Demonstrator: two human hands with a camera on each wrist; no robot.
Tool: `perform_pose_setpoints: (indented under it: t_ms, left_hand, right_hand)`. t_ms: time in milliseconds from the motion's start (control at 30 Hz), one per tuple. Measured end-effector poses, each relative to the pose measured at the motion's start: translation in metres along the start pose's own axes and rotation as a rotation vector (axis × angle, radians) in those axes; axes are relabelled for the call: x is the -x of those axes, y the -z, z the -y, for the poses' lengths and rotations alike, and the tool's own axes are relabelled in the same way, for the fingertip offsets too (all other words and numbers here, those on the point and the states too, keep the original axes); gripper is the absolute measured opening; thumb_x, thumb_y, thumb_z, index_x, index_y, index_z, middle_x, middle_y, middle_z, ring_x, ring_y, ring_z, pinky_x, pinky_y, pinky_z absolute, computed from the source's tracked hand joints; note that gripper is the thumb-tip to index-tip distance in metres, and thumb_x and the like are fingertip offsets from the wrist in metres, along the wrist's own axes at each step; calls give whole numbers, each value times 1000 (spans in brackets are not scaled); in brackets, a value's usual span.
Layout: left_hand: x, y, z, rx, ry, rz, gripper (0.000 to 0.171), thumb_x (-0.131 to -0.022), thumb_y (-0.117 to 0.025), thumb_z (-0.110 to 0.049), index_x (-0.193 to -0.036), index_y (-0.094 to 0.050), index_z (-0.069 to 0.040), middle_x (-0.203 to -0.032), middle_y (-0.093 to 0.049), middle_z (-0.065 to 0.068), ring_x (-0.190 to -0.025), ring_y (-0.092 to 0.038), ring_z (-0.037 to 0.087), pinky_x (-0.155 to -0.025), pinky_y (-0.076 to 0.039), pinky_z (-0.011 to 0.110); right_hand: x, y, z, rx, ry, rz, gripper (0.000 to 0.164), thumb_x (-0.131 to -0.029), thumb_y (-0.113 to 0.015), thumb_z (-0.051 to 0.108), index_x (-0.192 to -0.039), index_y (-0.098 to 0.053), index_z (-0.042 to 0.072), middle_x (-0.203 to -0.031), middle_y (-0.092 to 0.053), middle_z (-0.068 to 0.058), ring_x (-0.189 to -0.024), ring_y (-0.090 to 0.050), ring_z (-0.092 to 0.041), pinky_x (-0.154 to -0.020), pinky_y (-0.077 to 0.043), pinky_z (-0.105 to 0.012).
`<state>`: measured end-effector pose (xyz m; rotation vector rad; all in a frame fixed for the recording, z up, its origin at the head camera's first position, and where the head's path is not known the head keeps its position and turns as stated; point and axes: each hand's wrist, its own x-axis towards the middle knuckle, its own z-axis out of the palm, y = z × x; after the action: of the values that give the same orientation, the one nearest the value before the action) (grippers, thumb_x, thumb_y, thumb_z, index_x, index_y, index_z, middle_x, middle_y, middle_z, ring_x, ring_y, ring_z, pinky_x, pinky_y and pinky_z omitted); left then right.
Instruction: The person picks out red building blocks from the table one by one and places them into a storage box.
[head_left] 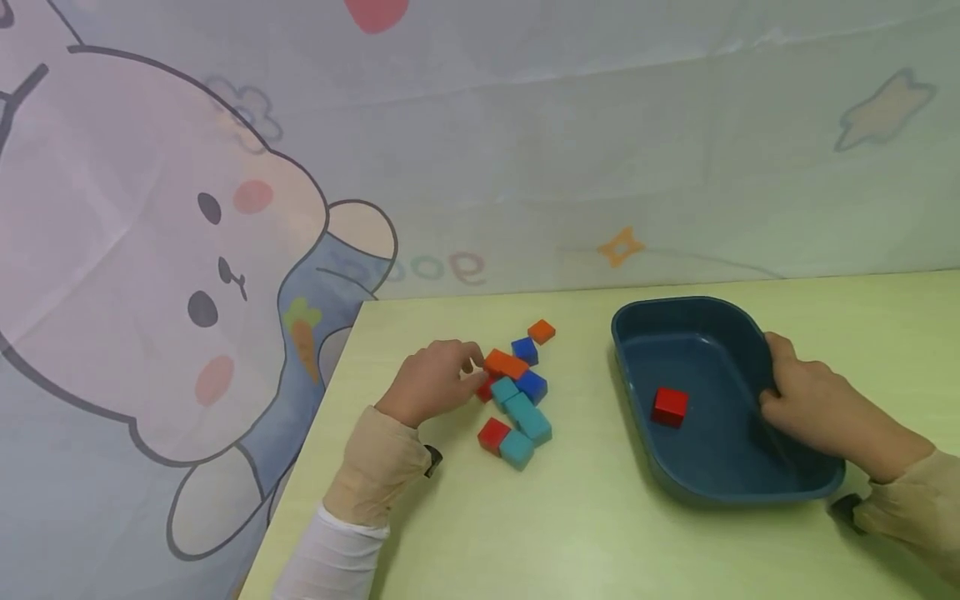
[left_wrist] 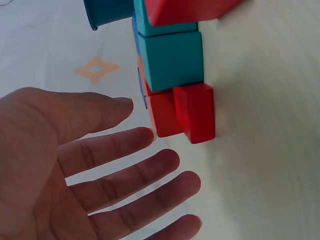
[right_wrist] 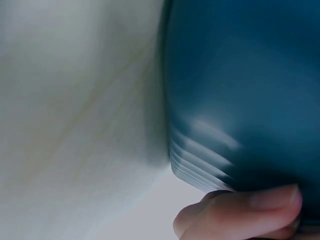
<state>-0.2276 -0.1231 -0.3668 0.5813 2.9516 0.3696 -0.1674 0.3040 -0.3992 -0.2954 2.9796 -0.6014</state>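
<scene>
My left hand [head_left: 435, 379] is at the left side of a cluster of small blocks, thumb and fingers apart. In the left wrist view its fingers [left_wrist: 145, 192] are mostly straight beside an orange block [left_wrist: 164, 115] and a red block [left_wrist: 196, 112]; nothing is held. Teal blocks [head_left: 527, 417] and a blue block [head_left: 532, 386] belong to the same cluster. At the right, my right hand [head_left: 832, 412] grips the side rim of a dark blue plastic tub [head_left: 720, 486], thumb over the inside. One red cube [head_left: 670, 407] lies in the tub. Its outer fingers are largely hidden.
A lone orange block [head_left: 542, 331] lies behind the cluster near another blue block [head_left: 525, 350]. Toward the front, a red block [head_left: 493, 435] touches a teal cube [head_left: 517, 449]. A cartoon-printed cloth [head_left: 525, 167] hangs behind and left of the pale yellow-green table [head_left: 577, 533].
</scene>
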Motion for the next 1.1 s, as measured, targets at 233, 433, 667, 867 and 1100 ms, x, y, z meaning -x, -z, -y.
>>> perform_pose_setpoints:
  t_ms: [233, 433, 667, 867, 1100]
  left_hand:
    - [-2, -10, -2, 7, -36, 67, 24, -94, -62, -25, -113, -72, -14, -107, -69, 6, -91, -63, 20, -71, -54, 31]
    - [-2, -12, -2, -41, -94, 121, 33, -89, -60, -7, -120, -71, -16, -98, -65, 4, -83, -58, 17, -68, -51, 27]
    - [-3, -17, -3, -79, -112, 97, 30, -87, -68, -14, -117, -71, -16, -97, -64, 4, -83, -58, 16, -67, -51, 27]
    - [-4, -18, -3, -92, -102, 98, 32, -87, -68, -14, -119, -69, -18, -100, -63, 4, -84, -58, 17, -67, -52, 28]
    - [1, -5, -4, -97, -53, 72, 31, -86, -68, -13, -117, -70, -16, -102, -65, 5, -85, -60, 19, -70, -54, 33]
  right_hand:
    - [-1, 0, 0, -1, 4, 11, 75, -86, -49, 6, -141, -7, -25, -80, -65, -34, -60, -60, -27, -52, -46, -40]
    - [-1, 1, 1, -2, -2, 22, 76, -86, -48, 6, -141, -5, -25, -75, -65, -29, -57, -57, -24, -52, -44, -37]
    - [1, 2, 5, 9, 13, 16, 76, -86, -49, 4, -141, -5, -25, -64, -59, -16, -53, -51, -21, -50, -40, -33]
    - [2, 3, 7, 20, 16, 9, 75, -86, -50, 3, -139, -6, -26, -64, -60, -18, -54, -51, -22, -51, -41, -34]
    - [2, 2, 5, 11, 8, 17, 76, -86, -48, 4, -141, -4, -25, -58, -54, -11, -50, -47, -19, -49, -36, -32]
